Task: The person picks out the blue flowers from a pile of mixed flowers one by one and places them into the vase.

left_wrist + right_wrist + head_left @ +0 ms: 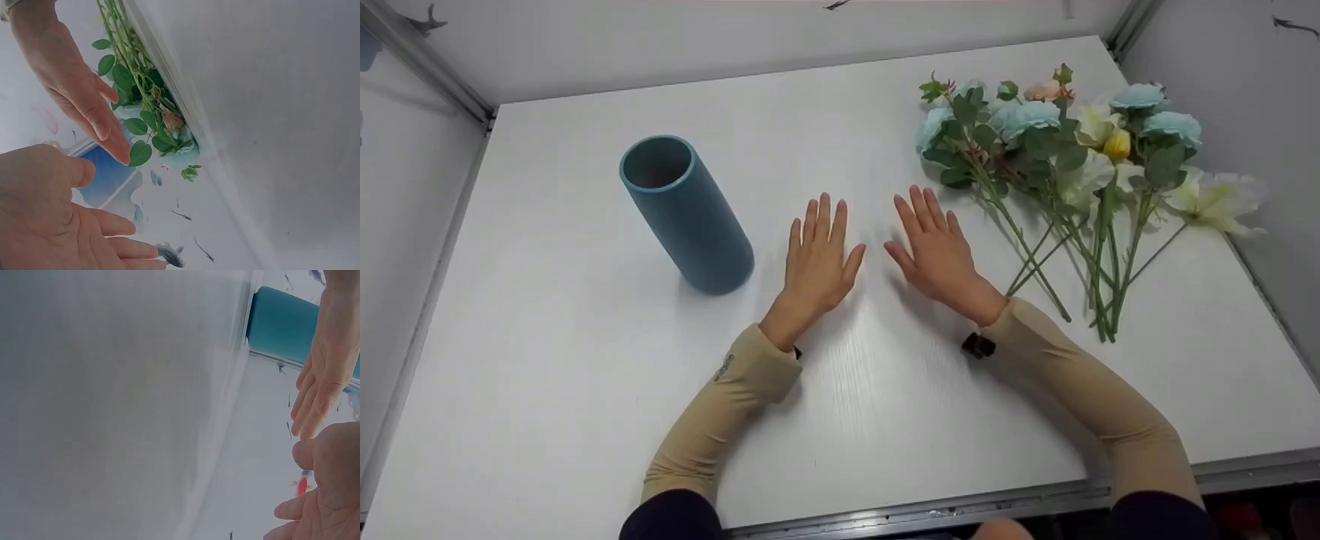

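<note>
My left hand [816, 266] is over the middle of the white table, palm down with straight fingers, holding nothing. To its right, my right hand [936, 255] has its fingers straight too, and nothing in it. A gap separates the two thumbs. Left of the left hand stands a tall blue-green cylindrical vase [690, 217], upright, its mouth dark inside. Beyond the right hand lies a bunch of artificial flowers [1035, 120], with pale blue, cream, yellow and peach blooms. Their green stems [1102, 277] point toward the near edge, close to the right forearm. The right wrist view also shows the vase [281, 326].
The white table [547, 360] has a metal rail [930, 514] along its near edge. Pale walls [750, 37] with small dark painted fish enclose the back and sides. A small black device [979, 345] sits at the right wrist.
</note>
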{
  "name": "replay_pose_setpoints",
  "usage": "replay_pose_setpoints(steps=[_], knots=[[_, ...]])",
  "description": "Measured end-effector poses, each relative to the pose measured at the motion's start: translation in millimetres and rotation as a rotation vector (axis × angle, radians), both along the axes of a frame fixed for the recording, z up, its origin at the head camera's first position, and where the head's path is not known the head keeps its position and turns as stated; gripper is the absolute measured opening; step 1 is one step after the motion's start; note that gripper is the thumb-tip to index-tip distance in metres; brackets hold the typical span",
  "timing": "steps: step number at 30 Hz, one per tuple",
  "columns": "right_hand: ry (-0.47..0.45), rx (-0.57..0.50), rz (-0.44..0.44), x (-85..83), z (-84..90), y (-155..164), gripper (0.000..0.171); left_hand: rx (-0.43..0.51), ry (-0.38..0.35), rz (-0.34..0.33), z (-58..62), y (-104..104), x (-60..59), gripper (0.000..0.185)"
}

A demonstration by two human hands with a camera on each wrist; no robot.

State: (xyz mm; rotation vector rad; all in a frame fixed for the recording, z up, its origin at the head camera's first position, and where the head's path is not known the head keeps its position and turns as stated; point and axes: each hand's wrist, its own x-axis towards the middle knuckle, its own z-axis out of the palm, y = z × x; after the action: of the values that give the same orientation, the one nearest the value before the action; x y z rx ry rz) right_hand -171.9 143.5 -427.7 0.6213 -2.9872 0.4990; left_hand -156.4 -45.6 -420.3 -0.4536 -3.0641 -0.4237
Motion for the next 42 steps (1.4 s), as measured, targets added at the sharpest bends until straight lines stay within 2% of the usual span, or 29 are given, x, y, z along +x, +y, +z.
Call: replay_pose_setpoints(steps=[4,7,13,16,22,29,34,37,42], knots=[[0.006,-0.004,0.000,-0.1,0.6,1,0.063,0.012,-0.001,-0.001,0.9,0,0.3,0.066],[0.013,-0.013,-0.001,-0.1,2.0,3,0.063,0.042,0.031,-0.002,3.5,-2,1.0,0.066],[0.016,-0.052,-0.021,-1.1,5.4,12,0.063,0.173,0.129,0.015,14.2,-10,3.3,0.063],[0.052,-0.102,-0.042,-2.1,6.9,18,0.062,0.241,0.175,0.025,18.6,-14,4.4,0.059],[0.170,-0.236,-0.095,-2.2,13.0,35,0.052,0.365,0.317,0.024,23.1,-18,4.5,0.042],[0.271,-0.306,-0.122,-4.8,16.3,65,0.038,0.508,0.480,0.041,36.2,-30,7.5,0.030],[0.247,-0.317,-0.189,-5.6,18.5,85,0.021,0.540,0.510,0.059,42.5,-35,9.7,0.027],[0.229,-0.309,-0.225,-6.0,17.3,95,0.018,0.562,0.536,0.054,45.9,-37,11.2,0.025],[0.226,-0.303,-0.226,-4.2,13.5,110,0.017,0.653,0.668,0.064,55.0,-46,13.4,0.021]])
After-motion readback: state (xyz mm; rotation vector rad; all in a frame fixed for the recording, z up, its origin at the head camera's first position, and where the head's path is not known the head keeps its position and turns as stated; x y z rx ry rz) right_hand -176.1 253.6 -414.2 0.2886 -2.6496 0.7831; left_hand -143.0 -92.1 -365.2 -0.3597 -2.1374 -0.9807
